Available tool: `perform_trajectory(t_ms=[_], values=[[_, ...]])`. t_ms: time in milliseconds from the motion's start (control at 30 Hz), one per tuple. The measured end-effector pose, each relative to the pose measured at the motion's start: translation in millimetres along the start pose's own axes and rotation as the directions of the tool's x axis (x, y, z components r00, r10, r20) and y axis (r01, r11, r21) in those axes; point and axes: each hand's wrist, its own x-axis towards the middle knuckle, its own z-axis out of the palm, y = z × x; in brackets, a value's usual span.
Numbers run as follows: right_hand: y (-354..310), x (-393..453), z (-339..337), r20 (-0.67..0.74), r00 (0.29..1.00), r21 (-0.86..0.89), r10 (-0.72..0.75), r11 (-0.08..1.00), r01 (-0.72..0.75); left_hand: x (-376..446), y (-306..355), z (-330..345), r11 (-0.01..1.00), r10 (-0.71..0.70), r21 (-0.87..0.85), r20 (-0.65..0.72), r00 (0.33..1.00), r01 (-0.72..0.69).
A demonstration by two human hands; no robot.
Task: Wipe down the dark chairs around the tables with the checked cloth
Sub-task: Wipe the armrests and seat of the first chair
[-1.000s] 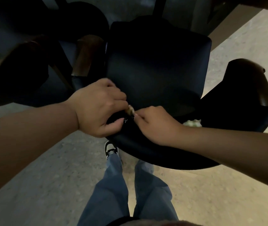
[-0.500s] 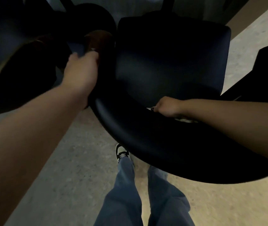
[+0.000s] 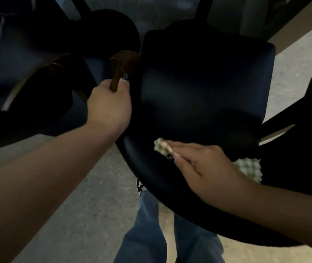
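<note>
Nearest the camera are the person's legs in blue denim jeans [image 3: 145, 234], with a black-and-white patterned shoe [image 3: 139, 186] showing just under the chair's curved back; whatever is printed on the shoe is too small to read. The floor [image 3: 86, 205] is pale and speckled, like polished concrete or terrazzo.

Above that, the right hand [image 3: 206, 168] lies on the smooth, faintly glossy rounded backrest of the dark chair [image 3: 198, 88]. Its grip is closed on the checked cloth [image 3: 161, 147]: thumb and fingers pinch a bunched end of the green-and-white woven fabric against the backrest rim, and another part of the cloth shows past the wrist on the right. The thumbnail carries dark polish.

Further out, the left hand [image 3: 109, 103] has its grip curled round a brown wooden armrest [image 3: 121, 67] at the chair's left side, fingers wrapped over it, one dark-polished nail visible.

The chair's seat is a squarish padded cushion with rounded corners, dark with a dull sheen. To the left stands another dark chair [image 3: 37, 95] with a curved wooden edge, and a further one [image 3: 310, 114] is at the right. Beyond, dark worktop legs [image 3: 201, 8] rise in shadow. No readable writing appears anywhere.
</note>
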Motion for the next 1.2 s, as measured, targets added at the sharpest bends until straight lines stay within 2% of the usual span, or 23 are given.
perform_trajectory(t_ms=[67,133,200,267,300,367,533,600,667,800,900,1067,1200], values=[[8,14,3,-0.021,0.999,-0.015,0.035,0.999,-0.035,-2,1,0,1.000,-0.005,-0.014,0.013,1.000,0.006],[24,40,10,0.047,0.980,-0.096,0.194,0.977,-0.189,-3,3,-1,1.000,-0.015,-0.021,0.023,1.000,0.015],[51,75,21,0.119,0.906,-0.176,0.407,0.906,-0.384,-3,4,-2,0.999,-0.020,-0.037,0.034,0.999,0.021],[77,104,34,0.178,0.810,-0.116,0.558,0.830,-0.546,-3,5,-3,0.999,-0.026,-0.044,0.043,0.999,0.028],[85,113,40,0.211,0.790,-0.052,0.576,0.813,-0.579,-4,5,-3,0.998,-0.031,-0.050,0.046,0.998,0.033],[87,122,45,0.232,0.808,0.041,0.542,0.824,-0.565,-5,5,-3,0.998,-0.038,-0.054,0.040,0.998,0.040],[38,97,33,0.023,0.928,0.318,0.372,0.877,-0.360,-5,4,-3,0.998,-0.037,-0.050,0.035,0.999,0.039],[21,89,32,-0.014,0.950,0.334,0.313,0.897,-0.291,-5,4,-2,0.999,-0.031,-0.035,0.024,0.999,0.031],[13,96,36,-0.062,0.945,0.262,0.322,0.919,-0.295,-5,3,-2,0.999,-0.033,-0.031,0.021,0.999,0.033],[34,150,48,-0.019,0.838,0.335,0.545,0.793,-0.509,-4,2,-2,0.999,-0.023,-0.031,0.018,1.000,0.023],[40,168,53,-0.017,0.841,0.273,0.540,0.812,-0.516,-4,1,-1,0.999,-0.021,-0.036,0.014,1.000,0.022],[-22,108,28,-0.166,0.949,0.105,0.268,0.962,-0.253,-2,1,0,0.999,-0.018,-0.043,-0.001,1.000,0.018],[-62,32,23,-0.132,0.991,0.084,-0.004,0.996,0.015,-3,1,0,0.999,-0.016,-0.042,0.008,1.000,0.017]])
